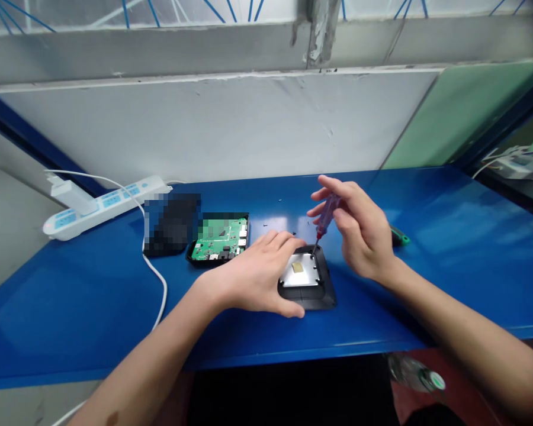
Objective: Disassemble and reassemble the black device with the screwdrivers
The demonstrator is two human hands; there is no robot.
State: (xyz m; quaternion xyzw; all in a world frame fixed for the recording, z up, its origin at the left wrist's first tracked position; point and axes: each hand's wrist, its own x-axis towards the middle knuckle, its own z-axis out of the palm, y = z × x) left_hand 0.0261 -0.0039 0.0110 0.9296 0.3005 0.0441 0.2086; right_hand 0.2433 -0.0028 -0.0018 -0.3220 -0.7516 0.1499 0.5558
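My left hand [266, 275] grips a black plastic cover [326, 296] from its left side, thumb at the near edge and fingers at the far edge. A silvery metal plate [308, 277] with a small tan pad [297, 267] lies inside the cover. Held in my right hand [359, 231] is a screwdriver [326, 218] with a clear purplish handle, tilted with its tip down at the plate's far right corner. Whether a screw sits under the tip, I cannot tell. Left of the cover, a green circuit board [220, 236] rests in a black case, partly behind my left hand.
A white power strip [111, 204] with a plugged-in adapter [73, 197] is at the back left. Its white cable [160, 281] crosses the blue table [462, 254]. Loose screws [265, 225] lie behind the cover. A green-and-black handle [400, 236] shows behind my right wrist. A bottle [415, 374] lies below the edge.
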